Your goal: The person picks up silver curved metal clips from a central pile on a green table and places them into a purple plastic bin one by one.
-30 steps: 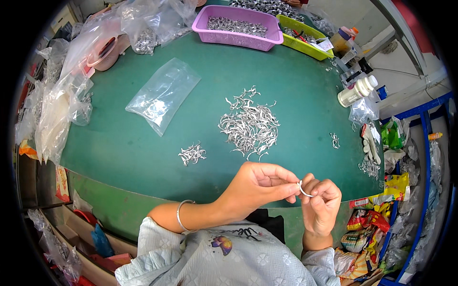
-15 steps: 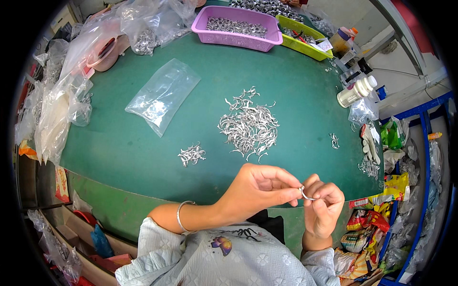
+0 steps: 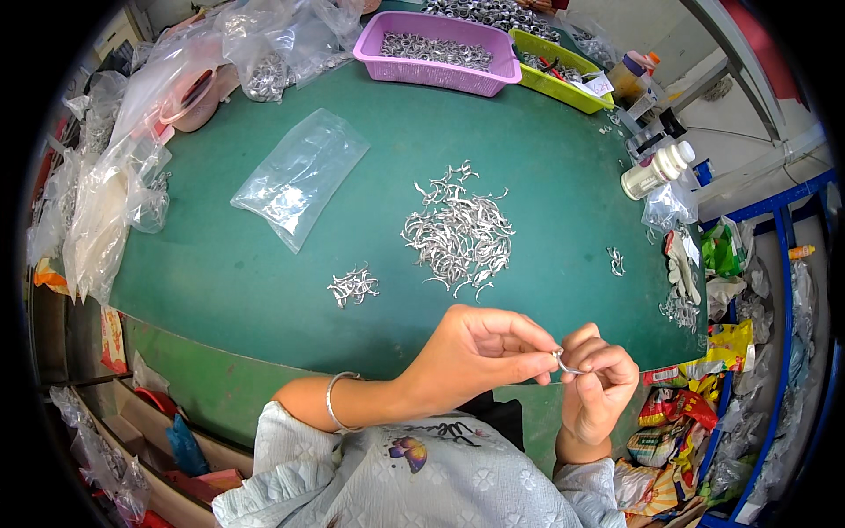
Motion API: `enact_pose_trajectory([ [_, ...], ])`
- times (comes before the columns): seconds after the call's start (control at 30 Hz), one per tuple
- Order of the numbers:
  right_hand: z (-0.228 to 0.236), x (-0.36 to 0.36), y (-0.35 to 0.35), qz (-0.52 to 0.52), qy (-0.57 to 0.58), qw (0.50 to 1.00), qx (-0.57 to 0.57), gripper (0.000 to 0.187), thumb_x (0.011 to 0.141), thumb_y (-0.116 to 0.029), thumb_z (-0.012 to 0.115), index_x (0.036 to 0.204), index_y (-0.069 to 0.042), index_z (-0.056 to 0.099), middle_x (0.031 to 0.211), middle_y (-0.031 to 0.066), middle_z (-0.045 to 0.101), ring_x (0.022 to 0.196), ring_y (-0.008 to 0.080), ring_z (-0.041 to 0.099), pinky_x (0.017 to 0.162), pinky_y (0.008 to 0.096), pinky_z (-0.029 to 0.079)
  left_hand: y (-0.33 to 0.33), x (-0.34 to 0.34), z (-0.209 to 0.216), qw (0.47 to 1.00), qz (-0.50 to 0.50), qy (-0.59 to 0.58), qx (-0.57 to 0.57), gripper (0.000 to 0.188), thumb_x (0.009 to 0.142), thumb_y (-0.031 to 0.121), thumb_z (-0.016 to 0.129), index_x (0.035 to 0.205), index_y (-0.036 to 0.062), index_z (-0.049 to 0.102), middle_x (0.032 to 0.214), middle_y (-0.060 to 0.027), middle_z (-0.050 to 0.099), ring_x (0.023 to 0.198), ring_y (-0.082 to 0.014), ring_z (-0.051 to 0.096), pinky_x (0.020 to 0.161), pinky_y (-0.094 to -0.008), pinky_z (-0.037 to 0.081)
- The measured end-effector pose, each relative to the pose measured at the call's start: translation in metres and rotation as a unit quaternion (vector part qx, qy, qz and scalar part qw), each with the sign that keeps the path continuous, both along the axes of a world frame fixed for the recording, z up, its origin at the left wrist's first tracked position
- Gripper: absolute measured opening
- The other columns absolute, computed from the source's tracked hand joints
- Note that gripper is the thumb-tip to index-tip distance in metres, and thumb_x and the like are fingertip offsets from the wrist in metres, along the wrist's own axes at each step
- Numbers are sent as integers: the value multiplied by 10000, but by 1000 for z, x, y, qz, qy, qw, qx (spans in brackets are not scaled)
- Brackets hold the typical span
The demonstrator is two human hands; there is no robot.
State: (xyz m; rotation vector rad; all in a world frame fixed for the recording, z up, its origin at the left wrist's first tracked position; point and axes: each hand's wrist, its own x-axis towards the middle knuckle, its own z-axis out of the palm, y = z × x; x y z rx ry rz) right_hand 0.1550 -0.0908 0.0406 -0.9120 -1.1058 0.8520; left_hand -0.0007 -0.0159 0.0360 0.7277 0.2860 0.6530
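Observation:
Between my two hands is a small curved silvery metal piece (image 3: 569, 368), held just over the near edge of the green table (image 3: 202, 264). My left hand (image 3: 480, 352) pinches one end between thumb and fingertips. The other end is gripped by the curled fingers of my right hand (image 3: 598, 387). Beyond my hands lies a large loose pile of similar curved pieces (image 3: 459, 236). To its left sits a smaller heap (image 3: 354, 286) of the same kind, and a flat clear plastic bag (image 3: 301, 176) lies farther back.
A purple basket (image 3: 440, 77) and a lime-green basket (image 3: 554, 81) of metal parts stand at the back. Plastic bags (image 3: 106, 194) crowd the left side. On the right are a white-capped bottle (image 3: 656, 170), a glove (image 3: 680, 267) and a few loose pieces (image 3: 615, 260).
My right hand has shifted and turned slightly around the metal piece, its fingers a little more bent. My left hand stays almost in place.

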Motion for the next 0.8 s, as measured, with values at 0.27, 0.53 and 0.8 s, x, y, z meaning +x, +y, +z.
enact_pose_trajectory([
  [0.27,-1,1,0,-36,-87,995,29,79,742,-22,638,766,-7,564,691,90,607,668,197,515,628,312,405,0,0,-3,1000,-2,-3,1,95,789,-60,574,881,-67,594,868,-135,598,732,-158,588,673,-266,478],
  [0.53,4,2,3,-107,-305,942,89,122,676,16,667,773,-14,600,723,81,612,664,211,524,612,308,403,-1,3,-3,1000,25,-15,8,110,794,-63,566,902,-73,583,903,-128,591,815,-161,583,734,-279,480],
  [0.8,-34,-1,25,-60,-403,910,76,158,606,66,682,743,8,627,734,87,607,664,218,538,613,302,400,3,-11,-45,983,100,142,59,141,802,-66,558,942,-69,574,927,-106,591,838,-143,588,770,-256,492],
])
